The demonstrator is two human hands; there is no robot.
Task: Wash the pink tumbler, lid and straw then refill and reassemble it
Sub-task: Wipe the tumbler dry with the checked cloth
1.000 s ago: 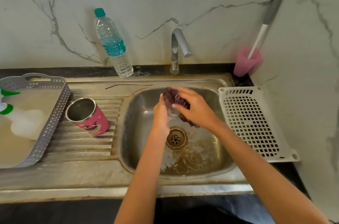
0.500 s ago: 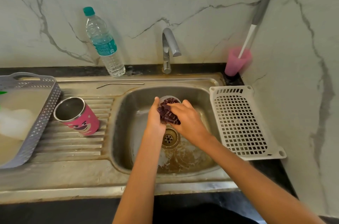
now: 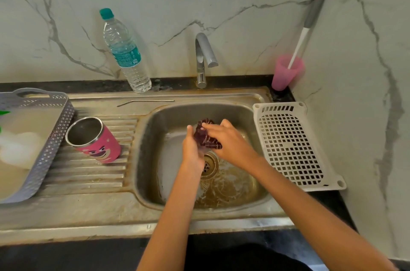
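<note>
We work over the sink (image 3: 150, 160), both hands above the drain (image 3: 209, 165). Our right hand (image 3: 230, 144) has its grip closed on a dark scrub cloth (image 3: 207, 138), fingertips pinching its far edge. Our left hand (image 3: 192, 151) presses its thumb against the cloth's left side. Its fingers are behind the cloth, so we cannot tell whether that grip is closed or what it holds. We judge that the lid sits between our hands under the cloth, but we cannot make it out.

The coming move depends on where the other parts lie. The pink tumbler (image 3: 97, 142) stands mouth up on the ribbed drainboard, well to the left of our hands and just beside the grey tray (image 3: 51, 137). The metal straw (image 3: 146, 102) lies on the sink's far rim, its long axis running left to right with the bent end at the left. Our left hand is nearer to both, so we would reach left for the tumbler and far left for the straw.

The tap (image 3: 203, 57) shows no stream that we can see. The water bottle (image 3: 124, 51) stands at the far wall. A white basket (image 3: 288, 146) lies to the right. The grey tray is cut off at the left edge and its contents are blurred.
</note>
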